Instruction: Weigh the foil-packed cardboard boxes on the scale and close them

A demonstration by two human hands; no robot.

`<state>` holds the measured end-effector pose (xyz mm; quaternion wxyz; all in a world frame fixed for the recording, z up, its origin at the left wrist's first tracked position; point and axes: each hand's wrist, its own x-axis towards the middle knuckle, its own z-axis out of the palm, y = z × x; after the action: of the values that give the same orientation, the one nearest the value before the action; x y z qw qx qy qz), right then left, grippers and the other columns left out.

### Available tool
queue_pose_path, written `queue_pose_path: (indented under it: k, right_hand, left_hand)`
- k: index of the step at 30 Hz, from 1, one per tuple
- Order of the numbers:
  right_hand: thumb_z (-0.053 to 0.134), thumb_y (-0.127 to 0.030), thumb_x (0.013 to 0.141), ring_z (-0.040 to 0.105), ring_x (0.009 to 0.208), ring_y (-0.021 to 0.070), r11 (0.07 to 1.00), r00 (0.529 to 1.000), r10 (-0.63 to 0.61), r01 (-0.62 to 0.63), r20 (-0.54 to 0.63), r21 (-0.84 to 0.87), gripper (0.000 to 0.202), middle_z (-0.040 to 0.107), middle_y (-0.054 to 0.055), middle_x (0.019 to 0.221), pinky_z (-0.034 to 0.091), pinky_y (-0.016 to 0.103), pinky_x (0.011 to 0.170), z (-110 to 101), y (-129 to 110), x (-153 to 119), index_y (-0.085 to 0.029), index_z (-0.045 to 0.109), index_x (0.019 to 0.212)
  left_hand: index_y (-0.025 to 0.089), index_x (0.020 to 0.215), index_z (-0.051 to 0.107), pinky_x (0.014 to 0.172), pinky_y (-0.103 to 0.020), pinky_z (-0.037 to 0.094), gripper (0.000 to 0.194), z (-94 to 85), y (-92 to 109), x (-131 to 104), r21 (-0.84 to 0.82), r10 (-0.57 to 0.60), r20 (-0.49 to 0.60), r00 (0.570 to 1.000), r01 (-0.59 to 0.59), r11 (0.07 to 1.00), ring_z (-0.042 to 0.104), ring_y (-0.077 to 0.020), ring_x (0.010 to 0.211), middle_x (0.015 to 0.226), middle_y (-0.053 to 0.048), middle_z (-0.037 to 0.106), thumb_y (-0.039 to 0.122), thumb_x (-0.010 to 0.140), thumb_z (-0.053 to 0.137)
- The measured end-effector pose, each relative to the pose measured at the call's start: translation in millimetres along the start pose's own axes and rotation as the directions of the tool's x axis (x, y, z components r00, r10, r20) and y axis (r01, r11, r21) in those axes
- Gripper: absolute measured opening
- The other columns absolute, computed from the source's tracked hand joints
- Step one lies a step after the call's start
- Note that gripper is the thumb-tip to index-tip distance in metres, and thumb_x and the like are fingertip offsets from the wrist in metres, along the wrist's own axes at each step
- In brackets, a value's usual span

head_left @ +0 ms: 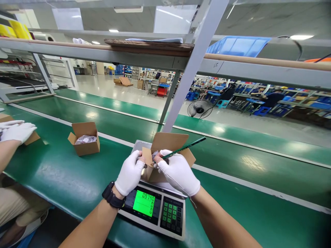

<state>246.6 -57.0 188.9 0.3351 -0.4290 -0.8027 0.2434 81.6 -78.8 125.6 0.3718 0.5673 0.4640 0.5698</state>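
Note:
An open cardboard box (pixel 169 141) stands on the pan of a digital scale (pixel 172 189), whose green display is lit. My left hand (pixel 130 172), in a white glove with bare fingertips, pinches the box's left side flap. In my right hand (pixel 179 174), gloved the same way, is a dark green pencil (pixel 191 143), its tip pointing down at that flap and its other end slanting up to the right. Clear plastic wrapping shows inside the box, partly hidden by my right fingers.
Left of the scale, another open cardboard box (pixel 88 148) with plastic-wrapped contents sits on the green bench (pixel 64 179). At the far left a co-worker's gloved hands (pixel 18 132) rest by a box. A grey slanted post (pixel 192 69) rises behind the scale, under an overhead shelf.

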Motion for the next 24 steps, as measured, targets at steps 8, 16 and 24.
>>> queue_pose_path:
  k: [8, 16, 24]
  right_hand:
    - [0.047, -0.037, 0.088, 0.058, 0.066, 0.0183, 0.999, 1.0, 0.003, -0.003, -0.004, 0.045, 0.025, 0.066, 0.003, 0.072, 0.043, 0.029, 0.066, 0, 2, 1, -0.021, 0.059, 0.072]
    - [0.05, -0.034, 0.087, 0.056, 0.061, 0.0162, 0.997, 1.0, 0.017, -0.015, -0.022, 0.07, 0.025, 0.065, 0.003, 0.067, 0.042, 0.028, 0.059, 1, -1, 3, -0.019, 0.058, 0.068]
    - [0.064, -0.04, 0.085, 0.051, 0.046, 0.0103, 0.721, 0.916, 0.172, 0.133, -0.361, 0.68, 0.023, 0.065, -0.001, 0.068, 0.038, 0.022, 0.042, -40, 36, -33, -0.021, 0.064, 0.097]
  left_hand:
    - [0.017, 0.106, 0.059, 0.081, -0.031, 0.049, 0.03, 0.7, 3, 0, -0.026, -0.01, 0.008, 1.0, 0.01, 1.0, 0.062, -0.0196, 0.09, 0.103, -0.005, 0.067, 0.041, 0.092, 0.048]
    - [0.018, 0.103, 0.06, 0.079, -0.031, 0.049, 0.027, 1.3, 0, 1, -0.008, 0.01, 0.009, 1.0, -0.01, 1.0, 0.062, -0.0199, 0.089, 0.098, -0.004, 0.067, 0.039, 0.093, 0.048]
    - [0.016, 0.103, 0.063, 0.082, -0.033, 0.05, 0.034, -14.5, 1, 14, 0.023, 0.002, -0.043, 0.999, -0.001, 1.0, 0.064, -0.0222, 0.093, 0.103, -0.009, 0.069, 0.041, 0.093, 0.043]
